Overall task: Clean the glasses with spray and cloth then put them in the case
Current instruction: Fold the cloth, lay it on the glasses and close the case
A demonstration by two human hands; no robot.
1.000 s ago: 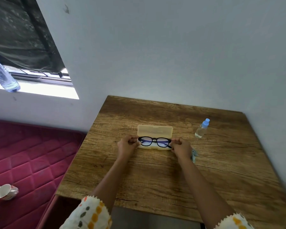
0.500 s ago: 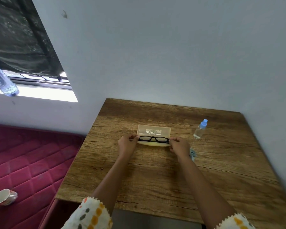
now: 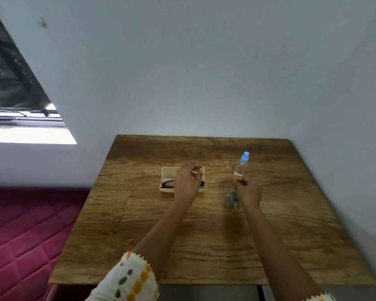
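The black-framed glasses [image 3: 167, 184] lie in the tray of the pale translucent case [image 3: 166, 174], which rests at the table's middle with its lid raised behind. My left hand [image 3: 187, 179] is over the case's right half and hides much of the glasses, its fingertips pinching the lid's top edge. My right hand [image 3: 247, 189] hovers to the right, away from the case, fingers curled in with nothing in them. The grey cloth [image 3: 231, 200] lies crumpled just left of that wrist. The clear spray bottle [image 3: 241, 165] with a blue cap stands upright just beyond my right hand.
The wooden table [image 3: 204, 242] sits in a corner, with white walls behind and to the right. A dark red quilted mattress [image 3: 26, 231] lies to the left, lower than the tabletop. A window [image 3: 24, 131] is at far left.
Both hands have let go of the glasses, which now lie in the case. My left hand moved up onto the lid; my right hand drew off to the right, near the bottle.
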